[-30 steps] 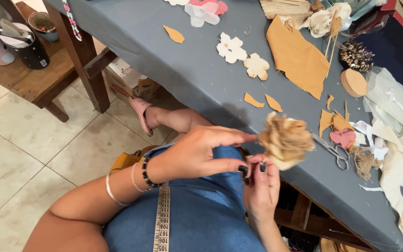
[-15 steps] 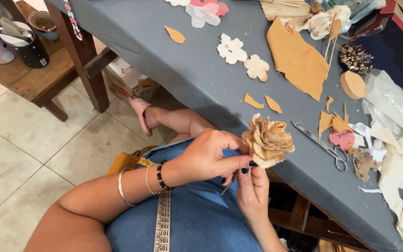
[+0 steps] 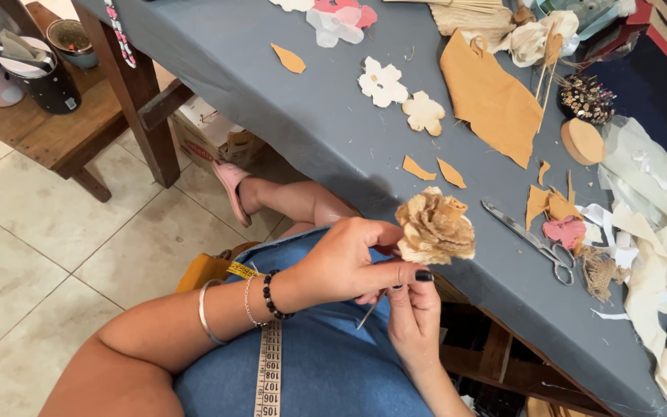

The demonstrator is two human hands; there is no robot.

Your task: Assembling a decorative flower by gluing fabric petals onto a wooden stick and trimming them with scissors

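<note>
The left hand (image 3: 341, 266) is pinching the base of a tan fabric flower (image 3: 435, 228), fingers closed on it, just off the near edge of the grey worktop (image 3: 287, 116). The right hand (image 3: 413, 309) is gripping its thin stem (image 3: 367, 315) beneath — best keeping that pinch tight so the layers are not slipping. Right of the flower, scissors (image 3: 530, 238) are lying on the worktop; beyond it, white petal cutouts (image 3: 382, 81) and tan scraps (image 3: 488, 96). Left of it — tiled floor (image 3: 32, 239) and a wooden bench (image 3: 55, 131).
</note>
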